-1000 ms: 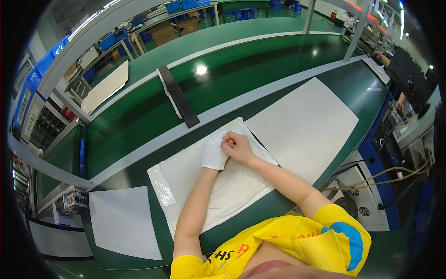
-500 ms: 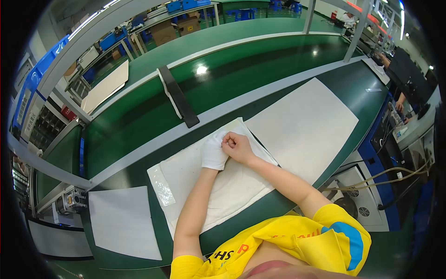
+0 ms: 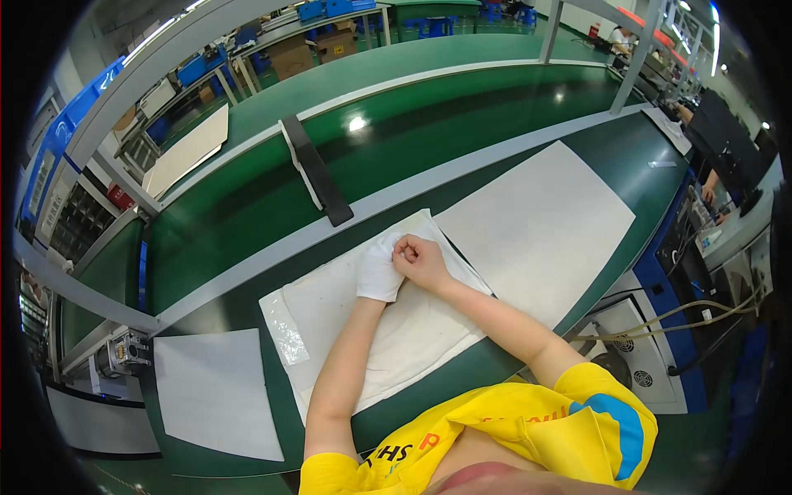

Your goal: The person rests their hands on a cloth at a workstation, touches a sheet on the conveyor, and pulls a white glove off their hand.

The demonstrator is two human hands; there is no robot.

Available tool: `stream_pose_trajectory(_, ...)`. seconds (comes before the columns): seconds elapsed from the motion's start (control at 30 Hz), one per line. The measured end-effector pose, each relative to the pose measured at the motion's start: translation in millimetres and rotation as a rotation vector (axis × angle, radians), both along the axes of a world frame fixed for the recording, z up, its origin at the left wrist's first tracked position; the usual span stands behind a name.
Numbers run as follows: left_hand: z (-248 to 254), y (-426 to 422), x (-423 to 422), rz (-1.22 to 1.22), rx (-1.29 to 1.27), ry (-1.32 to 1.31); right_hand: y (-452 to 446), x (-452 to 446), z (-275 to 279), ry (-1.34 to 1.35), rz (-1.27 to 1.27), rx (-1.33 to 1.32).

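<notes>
My left hand (image 3: 380, 271) wears a white glove, and its fingers are partly hidden, so their pose does not show. Against the glove's finger side rests my bare right hand (image 3: 420, 262), closed with its fingers curled in. Whatever is inside that closed hand, if anything, is hidden. Both hands are over a white cloth-like sheet (image 3: 425, 346) lying on the green work table. A shiny clear plastic strip (image 3: 289, 337) lies along the left edge of this sheet.
A large white board (image 3: 540, 231) lies to the right, and a smaller white sheet (image 3: 216, 392) to the left. Beyond a grey rail runs a green conveyor belt (image 3: 462, 128), with a dark bar (image 3: 318, 169) across its near side. Cables and a monitor (image 3: 726, 136) stand at right, near a co-worker's hand.
</notes>
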State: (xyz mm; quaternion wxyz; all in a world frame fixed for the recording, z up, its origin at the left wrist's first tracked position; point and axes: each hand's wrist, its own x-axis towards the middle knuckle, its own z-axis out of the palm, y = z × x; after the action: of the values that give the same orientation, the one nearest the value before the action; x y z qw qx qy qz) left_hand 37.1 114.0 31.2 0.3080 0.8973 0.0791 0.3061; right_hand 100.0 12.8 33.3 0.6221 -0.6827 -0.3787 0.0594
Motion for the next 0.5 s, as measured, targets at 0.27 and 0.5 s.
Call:
stream_pose_trajectory(0.27, -2.3, 0.3, 1.1, 0.007, 0.014, -0.007, 0.0, 0.2, -0.4, 0.003, -0.001, -0.010)
stream_pose_trajectory(0.5, 0.0, -0.3, 0.1, 0.010, 0.035, 0.021, 0.0, 0.3, -0.8, 0.002, 0.000, -0.001)
